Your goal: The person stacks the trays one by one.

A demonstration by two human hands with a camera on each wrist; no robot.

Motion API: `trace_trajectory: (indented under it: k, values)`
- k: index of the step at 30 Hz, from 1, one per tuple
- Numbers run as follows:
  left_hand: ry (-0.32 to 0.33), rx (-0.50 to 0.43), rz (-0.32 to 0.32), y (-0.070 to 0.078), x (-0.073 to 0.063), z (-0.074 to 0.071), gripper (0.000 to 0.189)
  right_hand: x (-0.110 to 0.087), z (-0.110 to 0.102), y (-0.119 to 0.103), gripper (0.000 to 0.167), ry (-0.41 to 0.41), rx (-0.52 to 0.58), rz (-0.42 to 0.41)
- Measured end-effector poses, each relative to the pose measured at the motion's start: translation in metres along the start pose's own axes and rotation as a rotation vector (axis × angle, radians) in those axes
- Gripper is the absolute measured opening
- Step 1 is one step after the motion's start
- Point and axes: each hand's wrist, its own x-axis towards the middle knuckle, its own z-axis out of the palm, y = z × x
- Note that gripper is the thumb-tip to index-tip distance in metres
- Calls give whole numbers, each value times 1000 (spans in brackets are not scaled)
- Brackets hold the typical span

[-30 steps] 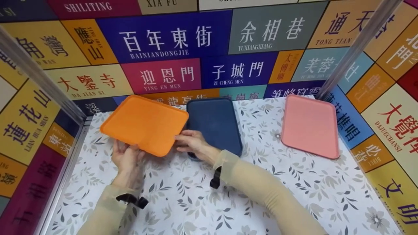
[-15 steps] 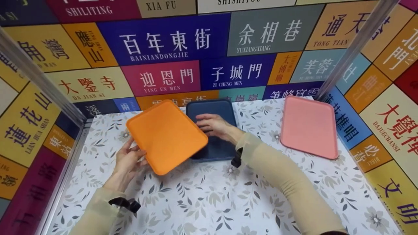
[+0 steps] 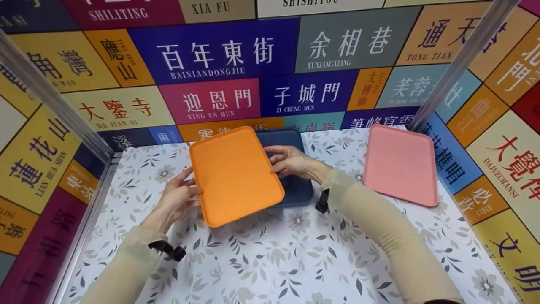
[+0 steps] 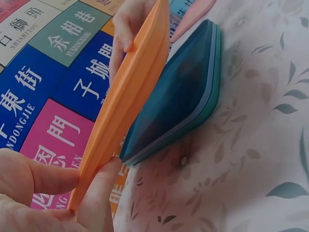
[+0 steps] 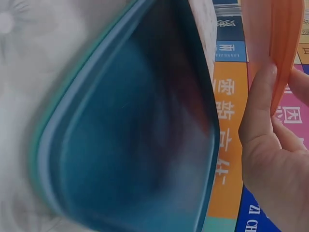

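My sleeved forearms come in low over the floral-print table, a black strap at each wrist. My left hand grips the left long edge of the orange tray; the left wrist view shows thumb and fingers pinching that rim near one corner. My right hand holds the opposite long edge, thumb on the top face, fingers curled under; in the right wrist view the thin orange rim sits between thumb and fingers. So the orange tray lies between my two hands, held up off the table, tilted, its long axis running away from me. Directly beneath and just behind it sits the dark blue tray, flat on the table; the orange one overlaps most of its left side and, seen from the left wrist, is apart from it along the near edge. Whether they touch farther back I cannot tell. Well to the right, apart from both hands, the pink tray lies flat near the right wall. Beyond the trays, coloured sign panels with Chinese characters cover the back wall.
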Motion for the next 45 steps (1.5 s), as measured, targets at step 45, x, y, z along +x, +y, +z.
trace_trajectory:
  k: [45]
  values:
    - [-264, 114, 229, -4, 100, 99, 87, -60, -103, 40, 96, 223, -24, -51]
